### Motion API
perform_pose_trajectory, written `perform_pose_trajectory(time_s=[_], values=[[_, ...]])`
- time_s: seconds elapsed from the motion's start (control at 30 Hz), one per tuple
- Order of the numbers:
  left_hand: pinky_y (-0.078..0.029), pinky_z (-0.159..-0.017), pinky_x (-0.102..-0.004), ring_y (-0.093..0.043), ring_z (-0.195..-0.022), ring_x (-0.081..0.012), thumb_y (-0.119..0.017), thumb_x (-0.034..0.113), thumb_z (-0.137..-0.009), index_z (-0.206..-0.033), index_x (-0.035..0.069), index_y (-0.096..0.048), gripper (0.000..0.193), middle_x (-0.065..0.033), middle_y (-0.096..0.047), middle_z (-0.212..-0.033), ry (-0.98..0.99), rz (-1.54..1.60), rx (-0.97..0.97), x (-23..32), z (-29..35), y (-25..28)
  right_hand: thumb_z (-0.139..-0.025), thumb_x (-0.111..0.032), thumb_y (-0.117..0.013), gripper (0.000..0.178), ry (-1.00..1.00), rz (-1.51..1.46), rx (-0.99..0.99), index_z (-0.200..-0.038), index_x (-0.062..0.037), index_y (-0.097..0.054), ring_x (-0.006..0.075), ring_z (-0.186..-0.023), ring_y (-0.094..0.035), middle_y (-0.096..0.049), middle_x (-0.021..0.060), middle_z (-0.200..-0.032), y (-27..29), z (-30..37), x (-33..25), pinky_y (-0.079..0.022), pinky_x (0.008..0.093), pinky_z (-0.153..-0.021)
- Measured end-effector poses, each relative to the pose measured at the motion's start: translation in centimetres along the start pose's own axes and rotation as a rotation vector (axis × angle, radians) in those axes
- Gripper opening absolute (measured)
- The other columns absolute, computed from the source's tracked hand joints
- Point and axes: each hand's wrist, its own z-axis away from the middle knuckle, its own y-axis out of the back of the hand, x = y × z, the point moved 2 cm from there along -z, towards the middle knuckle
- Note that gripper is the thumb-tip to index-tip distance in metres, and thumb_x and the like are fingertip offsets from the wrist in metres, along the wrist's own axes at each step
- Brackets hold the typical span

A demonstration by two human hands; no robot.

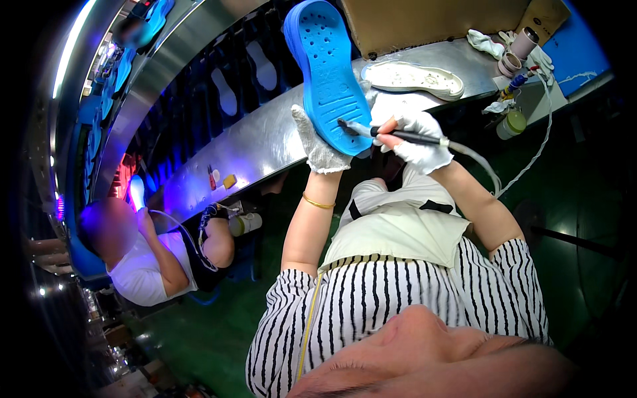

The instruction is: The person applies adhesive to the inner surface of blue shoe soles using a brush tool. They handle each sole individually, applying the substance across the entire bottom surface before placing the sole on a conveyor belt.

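A blue foam shoe sole (328, 86), with small holes near its toe end and grooves across it, stands tilted up over the metal ledge. My left hand (320, 147), in a pale glove, grips it round its lower end. A hose-fed brush (358, 129) with a black handle is held in my right hand (419, 142), whose glove leaves some fingertips bare. The dark bristles touch or hover just over the sole's lower half; I cannot tell which. Beyond my right hand, a white sole (415, 79) lies on the ledge.
The metal ledge (259, 142) borders a conveyor carrying insole-shaped pieces (224, 91). A cardboard box (424, 26) stands behind; white gloves (486, 44) and spools (509, 64) lie right. A thin hose (548, 126) hangs near a jar (512, 124). A co-worker (159, 259) sits left.
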Motion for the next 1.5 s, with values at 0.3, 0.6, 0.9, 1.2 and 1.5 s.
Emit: perform_pose_trajectory(time_s=[0.3, 0.6, 0.9, 1.2, 1.5], values=[[-0.039, -0.099, -0.0477, -0.047, -0.117, -0.0318, -0.042, 0.062, -0.086, -0.135, 0.009, -0.039, 0.072, -0.0129, -0.046, -0.133, 0.015, 0.094, 0.015, 1.0, -0.6, 1.0, -0.076, 0.004, -0.067, 0.010, -0.158, -0.189, -0.122, -0.084, -0.0001, -0.062, 0.0127, -0.077, -0.060, -0.063, 0.0084, -0.087, -0.3, -1.0, -1.1, -0.049, 0.0259, -0.072], [-0.035, -0.103, -0.0501, -0.042, -0.123, -0.0381, -0.043, 0.066, -0.082, -0.141, 0.006, -0.027, 0.086, -0.0227, -0.033, -0.140, 0.112, -0.013, -0.054, 2.0, -1.8, 0.9, -0.074, 0.003, -0.067, 0.011, -0.128, -0.099, -0.241, -0.084, -0.0005, -0.063, 0.0132, -0.076, -0.058, -0.063, 0.0075, -0.086, 0.7, -1.6, -1.5, -0.049, 0.0268, -0.072], [-0.036, -0.101, -0.0508, -0.047, -0.119, -0.0343, -0.043, 0.061, -0.085, -0.135, 0.004, -0.037, 0.076, -0.0189, -0.045, -0.133, 0.317, 0.319, -0.315, 2.7, -1.8, -2.1, -0.067, 0.007, -0.064, 0.011, -0.230, -0.151, -0.302, -0.072, -0.0028, -0.063, 0.0138, -0.077, -0.061, -0.065, 0.0069, -0.079, 0.4, 0.3, -1.1, -0.049, 0.0268, -0.072], [-0.047, -0.090, -0.0441, -0.058, -0.103, -0.0316, -0.044, 0.053, -0.089, -0.125, 0.000, -0.049, 0.064, -0.0192, -0.056, -0.119, 0.340, 0.118, -0.117, 2.8, -2.8, -3.5, -0.066, 0.008, -0.066, 0.020, 0.334, 0.242, -0.291, -0.078, -0.0050, -0.058, 0.0210, -0.082, -0.060, -0.060, 0.0076, -0.083, 1.6, -2.5, -3.6, -0.048, 0.0302, -0.073], [-0.055, -0.076, -0.0348, -0.065, -0.087, -0.0228, -0.053, 0.038, -0.090, -0.115, -0.001, -0.055, 0.046, -0.0164, -0.063, -0.104, 0.616, -0.302, 0.030, 2.3, -5.3, -2.2, -0.067, 0.001, -0.064, 0.010, 0.009, 0.260, -0.463, -0.076, -0.0026, -0.063, 0.0199, -0.080, -0.062, -0.065, 0.0080, -0.083, 2.8, -3.9, -2.3, -0.050, 0.0311, -0.072]])
